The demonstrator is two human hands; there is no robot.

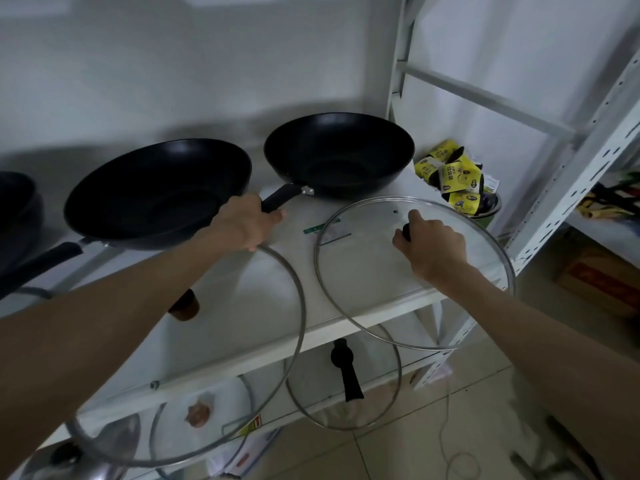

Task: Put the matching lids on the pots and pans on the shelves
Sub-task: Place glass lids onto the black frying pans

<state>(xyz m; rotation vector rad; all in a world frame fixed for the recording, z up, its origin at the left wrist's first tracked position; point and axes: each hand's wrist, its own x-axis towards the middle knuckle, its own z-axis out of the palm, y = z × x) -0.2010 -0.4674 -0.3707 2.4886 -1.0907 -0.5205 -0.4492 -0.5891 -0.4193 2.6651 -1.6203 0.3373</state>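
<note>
Two black woks sit on the white top shelf (242, 299): the left wok (156, 192) and the right wok (339, 154). My left hand (251, 221) is closed around the right wok's black handle (282, 196). A big glass lid with a brown knob (183, 306) lies tilted under my left forearm, its rim reaching up to that hand and overhanging the shelf's front edge. My right hand (429, 245) grips the black knob of a second glass lid (363, 258), held in front of the right wok over the shelf's right front corner.
A third dark pan (17, 202) is at the far left. Yellow packets in a bowl (450, 174) sit at the shelf's right end. On the lower shelf lie a lid with a long black handle (346, 368) and a lid with a brown knob (197, 414). White rack posts (554, 202) stand to the right.
</note>
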